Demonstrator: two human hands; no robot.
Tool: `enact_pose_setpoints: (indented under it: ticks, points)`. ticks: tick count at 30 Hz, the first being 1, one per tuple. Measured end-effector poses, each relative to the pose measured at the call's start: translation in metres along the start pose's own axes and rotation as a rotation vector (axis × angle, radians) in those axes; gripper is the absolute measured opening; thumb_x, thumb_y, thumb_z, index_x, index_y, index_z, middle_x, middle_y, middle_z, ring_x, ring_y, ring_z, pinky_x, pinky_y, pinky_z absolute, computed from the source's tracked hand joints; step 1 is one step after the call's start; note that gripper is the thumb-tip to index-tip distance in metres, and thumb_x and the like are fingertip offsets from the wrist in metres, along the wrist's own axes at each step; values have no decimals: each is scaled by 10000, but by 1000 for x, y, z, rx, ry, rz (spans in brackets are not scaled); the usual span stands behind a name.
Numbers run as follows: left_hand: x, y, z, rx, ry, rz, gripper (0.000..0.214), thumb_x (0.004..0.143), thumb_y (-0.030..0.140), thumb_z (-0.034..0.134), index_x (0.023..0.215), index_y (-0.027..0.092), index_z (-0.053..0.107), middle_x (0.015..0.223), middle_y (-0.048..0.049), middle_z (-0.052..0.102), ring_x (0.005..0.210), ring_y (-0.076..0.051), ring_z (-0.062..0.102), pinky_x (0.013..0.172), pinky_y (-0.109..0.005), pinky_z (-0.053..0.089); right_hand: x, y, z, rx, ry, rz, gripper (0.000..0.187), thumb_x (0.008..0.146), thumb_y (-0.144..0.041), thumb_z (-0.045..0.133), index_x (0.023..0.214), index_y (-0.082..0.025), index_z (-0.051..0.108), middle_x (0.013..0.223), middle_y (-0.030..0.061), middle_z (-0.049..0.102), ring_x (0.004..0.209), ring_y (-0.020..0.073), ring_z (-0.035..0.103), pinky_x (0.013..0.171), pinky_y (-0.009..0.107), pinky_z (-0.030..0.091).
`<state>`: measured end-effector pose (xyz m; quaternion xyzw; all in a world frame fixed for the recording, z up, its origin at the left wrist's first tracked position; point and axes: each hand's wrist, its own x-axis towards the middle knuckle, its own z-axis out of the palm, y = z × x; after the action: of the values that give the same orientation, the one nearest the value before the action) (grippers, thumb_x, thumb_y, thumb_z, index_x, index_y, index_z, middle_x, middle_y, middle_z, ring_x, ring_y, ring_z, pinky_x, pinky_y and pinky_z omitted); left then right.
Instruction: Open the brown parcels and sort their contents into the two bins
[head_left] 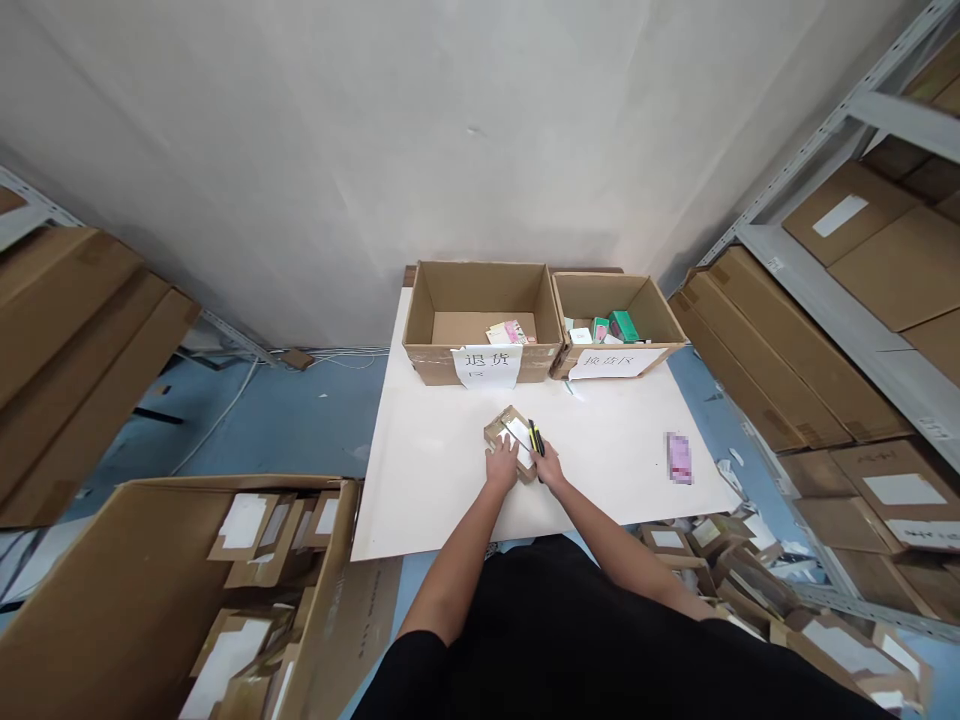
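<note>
At the middle of the white worktop (431,465), a small cardboard box (513,420) lies at an angle before the person. The left hand (502,462) has its fingers laid on the box's near left part; whether they also grip its side, I cannot tell. The right hand (548,464) has its fingers wrapped around a yellow-and-black cutter (535,436) (the blade is too small to make out), held by the box's right side. The step in hand looks like bracing the box to slit it open. The next move would seem to call for a shallow stroke, the left fingers clear of its path. Beyond stand two open cartons, one left (433,368) and one right (667,318), with paper signs.
</note>
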<state>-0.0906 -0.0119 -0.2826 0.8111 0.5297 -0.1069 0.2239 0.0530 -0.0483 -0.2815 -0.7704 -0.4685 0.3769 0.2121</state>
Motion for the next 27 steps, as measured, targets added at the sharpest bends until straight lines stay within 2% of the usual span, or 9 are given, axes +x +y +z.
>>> enact_pose_setpoints:
  ticks: [2,5,9,11,13,15,18,21,27]
  points:
    - [-3,10,2,-6,24,-66,607,940,215,558,1545,185,525,1597,-227,485,1495,-389,419,1158,-572,384,19,-16,-7,109,-3,-5,407,909,-355,505,1254,-176,626,1162,86,742,1088,238,691,928,317,530]
    - [-7,14,0,-10,66,-42,499,968,287,577,1453,171,610,1428,-214,621,1367,-363,544,1134,-521,420,38,-33,-24,262,27,27,333,906,-406,522,1116,-169,626,991,68,743,923,225,695,813,299,548]
    - [-7,-2,4,-9,114,89,632,984,414,598,1590,282,477,1670,-129,424,1564,-365,318,1217,-526,346,30,-26,-51,379,142,88,375,995,-458,412,1191,-179,570,883,36,717,703,172,674,658,252,535]
    - [-6,-10,10,-12,92,100,626,1025,423,520,1633,326,412,1736,-73,327,1612,-341,230,1244,-524,312,13,-12,-63,302,130,153,410,1018,-418,402,1343,-192,507,877,13,717,599,153,648,612,251,526]
    - [-3,-13,18,-19,81,74,596,1055,398,443,1645,334,392,1746,-55,304,1619,-323,226,1248,-522,307,-7,2,-70,144,79,201,500,1019,-348,440,1502,-226,394,891,-4,729,553,147,641,618,259,526]
    - [0,-10,25,-25,94,34,579,1066,378,401,1642,323,403,1740,-63,314,1612,-326,249,1243,-540,312,-24,12,-74,-43,28,190,585,1017,-276,471,1582,-267,321,940,4,749,628,159,691,688,266,531]
    - [2,-1,31,-28,122,-6,560,1072,379,387,1625,315,439,1729,-76,333,1594,-338,290,1223,-559,334,-38,14,-76,-273,1,130,593,1021,-213,466,1598,-287,351,1077,54,767,898,212,748,812,289,516]
    - [-1,4,35,-14,138,-27,547,1079,384,383,1613,300,462,1727,-82,334,1582,-337,314,1205,-550,359,-35,3,-72,-387,-16,92,563,1033,-190,437,1588,-268,388,1209,95,752,1085,250,723,874,310,498]
    - [-3,6,38,-16,148,-49,533,1086,389,386,1606,305,475,1726,-79,340,1574,-325,332,1198,-543,372,-21,-21,-52,-582,-122,150,643,1004,-164,548,1615,-230,359,1261,174,725,1163,289,706,931,355,497]
